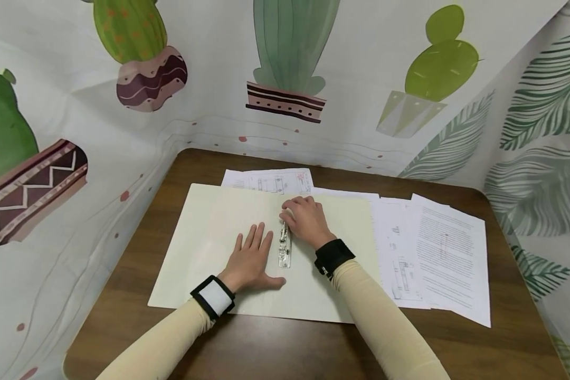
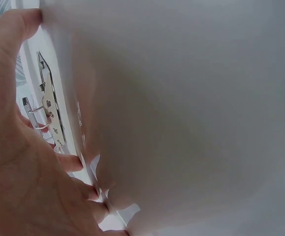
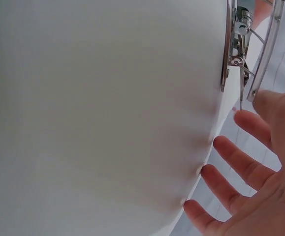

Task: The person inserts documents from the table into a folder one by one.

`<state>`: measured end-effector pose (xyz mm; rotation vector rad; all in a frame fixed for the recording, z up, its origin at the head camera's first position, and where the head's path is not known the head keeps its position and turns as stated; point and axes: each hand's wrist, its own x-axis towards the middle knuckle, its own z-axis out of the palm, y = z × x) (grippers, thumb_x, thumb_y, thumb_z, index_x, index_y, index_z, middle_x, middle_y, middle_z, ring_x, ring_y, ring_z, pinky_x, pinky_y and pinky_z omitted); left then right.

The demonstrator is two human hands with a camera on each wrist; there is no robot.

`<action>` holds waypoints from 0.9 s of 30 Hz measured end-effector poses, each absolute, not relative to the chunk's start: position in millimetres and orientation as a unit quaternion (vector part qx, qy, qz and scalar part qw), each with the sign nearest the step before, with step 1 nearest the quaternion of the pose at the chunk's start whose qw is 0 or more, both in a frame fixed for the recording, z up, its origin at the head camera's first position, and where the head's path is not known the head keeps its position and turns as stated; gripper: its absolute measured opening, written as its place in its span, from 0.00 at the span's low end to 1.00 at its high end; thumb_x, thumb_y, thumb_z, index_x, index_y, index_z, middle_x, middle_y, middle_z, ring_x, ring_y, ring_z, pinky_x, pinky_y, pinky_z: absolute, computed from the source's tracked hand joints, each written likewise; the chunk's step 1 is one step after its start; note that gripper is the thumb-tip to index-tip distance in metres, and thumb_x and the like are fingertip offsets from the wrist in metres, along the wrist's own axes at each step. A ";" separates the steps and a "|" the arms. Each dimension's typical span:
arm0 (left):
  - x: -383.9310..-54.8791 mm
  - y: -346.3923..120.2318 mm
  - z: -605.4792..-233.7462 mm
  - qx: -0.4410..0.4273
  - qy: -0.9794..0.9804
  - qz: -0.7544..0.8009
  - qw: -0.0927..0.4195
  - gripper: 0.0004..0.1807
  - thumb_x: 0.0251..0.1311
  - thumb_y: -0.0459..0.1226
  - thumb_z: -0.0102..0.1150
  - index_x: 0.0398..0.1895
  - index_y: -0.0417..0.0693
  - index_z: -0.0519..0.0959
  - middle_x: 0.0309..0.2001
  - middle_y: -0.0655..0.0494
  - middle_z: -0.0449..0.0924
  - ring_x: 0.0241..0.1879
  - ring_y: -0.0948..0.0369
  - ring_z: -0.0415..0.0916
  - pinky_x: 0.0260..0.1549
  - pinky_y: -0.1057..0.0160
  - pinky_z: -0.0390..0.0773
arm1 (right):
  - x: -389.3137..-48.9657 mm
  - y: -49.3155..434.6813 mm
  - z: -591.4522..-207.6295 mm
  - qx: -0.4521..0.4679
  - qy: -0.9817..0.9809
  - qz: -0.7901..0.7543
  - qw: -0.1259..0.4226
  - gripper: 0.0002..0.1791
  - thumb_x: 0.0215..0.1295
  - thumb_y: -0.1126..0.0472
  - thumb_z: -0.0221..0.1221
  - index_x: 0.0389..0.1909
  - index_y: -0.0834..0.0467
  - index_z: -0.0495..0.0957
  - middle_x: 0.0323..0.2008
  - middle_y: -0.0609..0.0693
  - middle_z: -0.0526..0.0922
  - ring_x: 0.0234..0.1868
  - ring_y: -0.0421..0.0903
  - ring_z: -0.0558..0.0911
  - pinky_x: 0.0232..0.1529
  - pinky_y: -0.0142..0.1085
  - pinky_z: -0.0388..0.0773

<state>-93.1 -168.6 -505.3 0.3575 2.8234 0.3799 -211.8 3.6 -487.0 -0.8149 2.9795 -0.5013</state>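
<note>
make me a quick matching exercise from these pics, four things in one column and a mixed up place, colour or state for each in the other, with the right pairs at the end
Column one
1. left hand
2. right hand
3. metal file clip
4. sheet filled with printed text

Column two
A. silver-coloured
B. to the right of the open folder
C. laid flat with fingers spread
D. fingers at the clip's far end

Right pairs: 1-C, 2-D, 3-A, 4-B
</note>
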 end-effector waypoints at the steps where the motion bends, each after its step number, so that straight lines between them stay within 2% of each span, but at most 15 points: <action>1: -92.6 -168.5 -504.7 0.122 0.975 0.131 0.133 0.69 0.46 0.73 0.65 0.82 0.39 0.51 0.82 0.37 0.36 0.81 0.41 0.33 0.74 0.34 0.42 | -211.4 4.2 -486.2 -0.262 0.951 -0.164 0.005 0.18 0.76 0.46 0.58 0.58 0.49 0.83 0.61 0.52 0.82 0.61 0.60 0.76 0.59 0.57 0.73; 7: -91.0 -167.4 -505.1 0.123 0.976 0.125 0.128 0.69 0.46 0.73 0.65 0.81 0.39 0.53 0.82 0.36 0.38 0.81 0.40 0.35 0.74 0.34 0.44 | -207.3 13.2 -481.3 -0.280 0.944 -0.176 -0.023 0.26 0.76 0.45 0.58 0.70 0.48 0.74 0.66 0.56 0.77 0.65 0.61 0.74 0.62 0.59 0.71; 12: -90.5 -171.7 -514.4 0.120 0.975 0.133 0.131 0.69 0.46 0.74 0.63 0.82 0.39 0.51 0.82 0.38 0.35 0.81 0.41 0.32 0.75 0.34 0.40 | -204.2 23.4 -472.0 -0.298 0.934 -0.185 -0.060 0.34 0.74 0.44 0.60 0.77 0.49 0.66 0.72 0.61 0.69 0.71 0.64 0.68 0.69 0.60 0.65; 17: -90.2 -172.5 -512.6 0.116 0.976 0.132 0.133 0.69 0.46 0.74 0.64 0.82 0.40 0.52 0.82 0.38 0.35 0.81 0.41 0.33 0.74 0.34 0.41 | -207.2 39.0 -460.8 -0.280 0.935 -0.203 -0.076 0.40 0.72 0.43 0.61 0.80 0.49 0.60 0.76 0.64 0.61 0.76 0.65 0.61 0.73 0.59 0.58; 20: -90.3 -171.1 -509.6 0.119 0.975 0.134 0.129 0.69 0.45 0.73 0.65 0.81 0.38 0.53 0.82 0.36 0.37 0.81 0.40 0.35 0.74 0.33 0.42 | -209.8 53.7 -455.0 -0.256 0.939 -0.215 -0.082 0.41 0.72 0.43 0.61 0.80 0.49 0.58 0.77 0.64 0.59 0.77 0.64 0.59 0.73 0.60 0.57; 27: -93.6 -167.9 -514.0 0.128 0.973 0.148 0.124 0.69 0.46 0.72 0.65 0.82 0.39 0.51 0.82 0.37 0.34 0.81 0.41 0.32 0.74 0.33 0.39 | -215.6 94.3 -444.1 -0.206 0.940 -0.252 -0.103 0.42 0.72 0.46 0.62 0.81 0.52 0.57 0.77 0.67 0.57 0.76 0.66 0.58 0.71 0.64 0.58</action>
